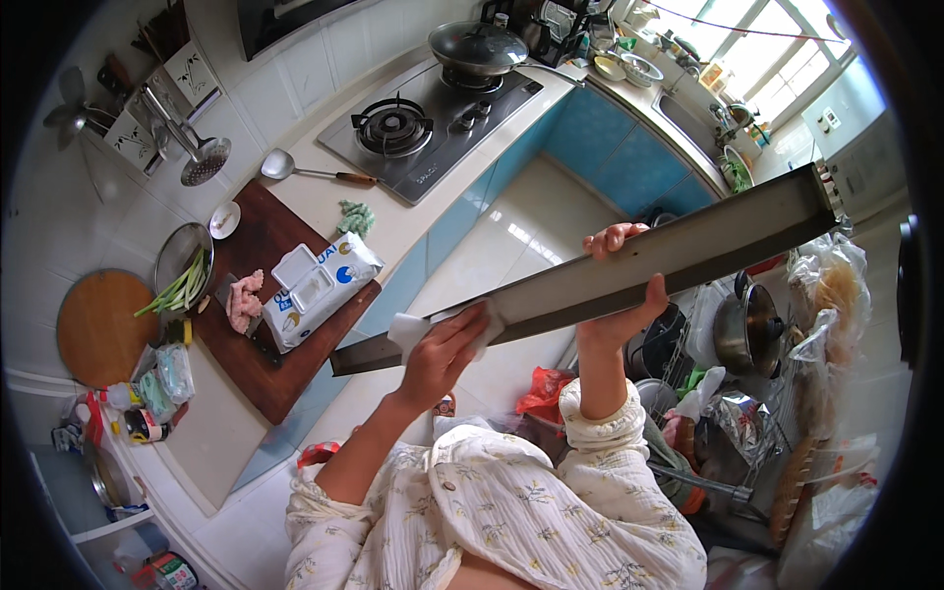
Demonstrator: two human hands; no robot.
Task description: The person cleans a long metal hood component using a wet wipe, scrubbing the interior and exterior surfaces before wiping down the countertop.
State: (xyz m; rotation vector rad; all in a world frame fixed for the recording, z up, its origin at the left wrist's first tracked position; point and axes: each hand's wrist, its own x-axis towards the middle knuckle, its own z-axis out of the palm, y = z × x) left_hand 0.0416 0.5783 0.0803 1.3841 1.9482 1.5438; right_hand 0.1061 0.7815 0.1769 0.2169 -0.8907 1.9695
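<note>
Aslant in front of my body is a long, narrow metal tray (568,280) with raised edges, its far end high on the right. My right hand (623,284) grips it near the middle, fingers over the upper edge and thumb by the lower one. Against the tray's inner face my left hand (450,346) presses a white wipe (413,335) toward the lower left end. An open-lidded pack of wet wipes (317,291) lies on the dark wooden board (258,376) to the left. Beside the pack is a crumpled pink cloth (245,301).
A gas stove (442,133) carries a lidded wok (478,48). On the counter are a spatula (317,168) and a green cloth (356,218). Scallions (177,284) lie by a glass lid at left. To the right, a rack holds a lidded pot (745,328) and bags.
</note>
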